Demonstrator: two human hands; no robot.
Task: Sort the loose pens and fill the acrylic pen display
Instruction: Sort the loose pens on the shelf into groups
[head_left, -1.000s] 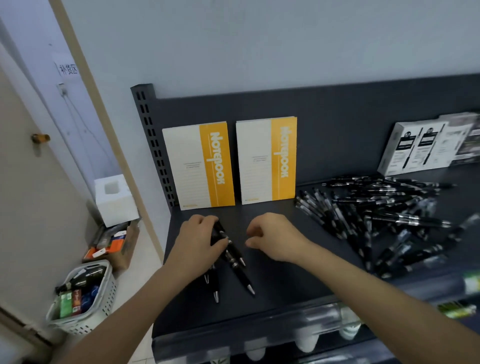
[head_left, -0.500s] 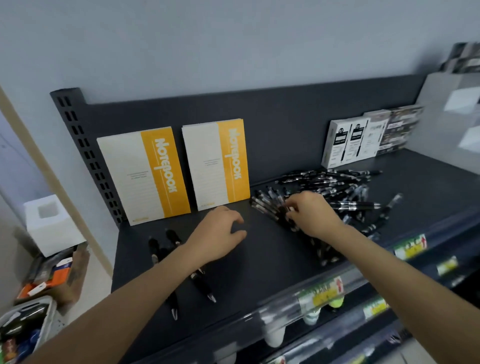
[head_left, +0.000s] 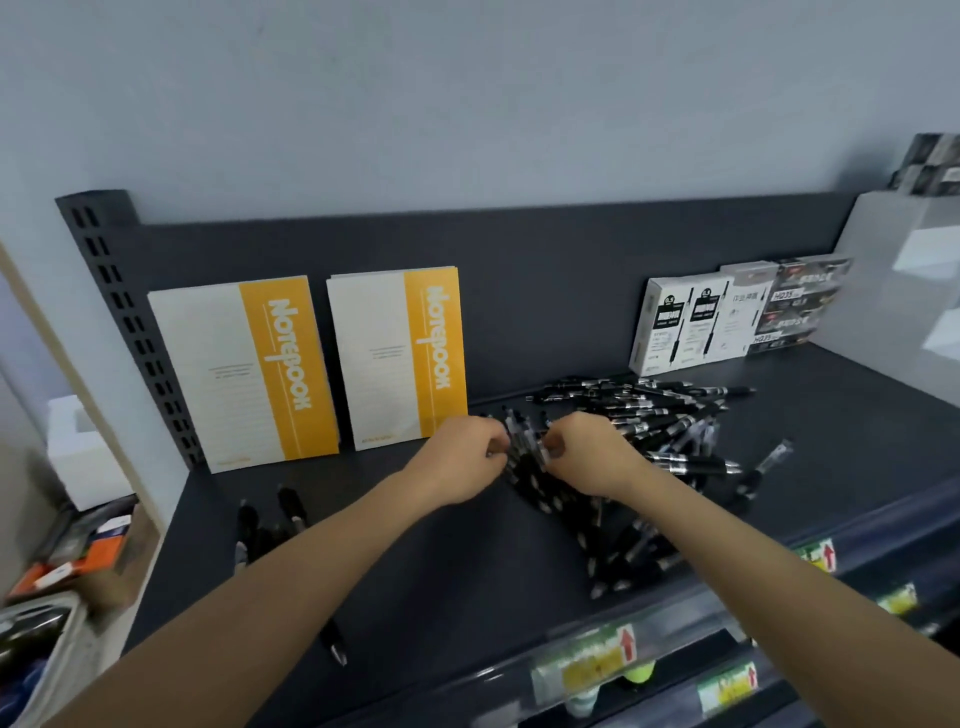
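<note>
Shelving, dark grey, held everything we catalogued. Against its back panel leaned two orange-and-white notebooks, side by side, and further right a row of boxed pens. A pale, translucent stepped form stood at the far right — possibly the acrylic display, though we could not tell, and we saw no pens in it.

Next in size: the heap of loose black pens, lying crisscrossed on the shelf, right of centre and spilling toward the front lip. Well apart, at the left, lay a small sorted group of a few black pens, roughly parallel, partly behind our left forearm.

Smallest: our hands, meeting at the heap's left edge. Left hand was curled, fingertips pinched at pens there; right hand was likewise closed into the pile. Whether either truly had hold of a pen we could not tell — the knuckles hid the contact.

We judged the work barely begun: a handful separated, the great bulk unsorted, the filling of the display not yet started.
</note>
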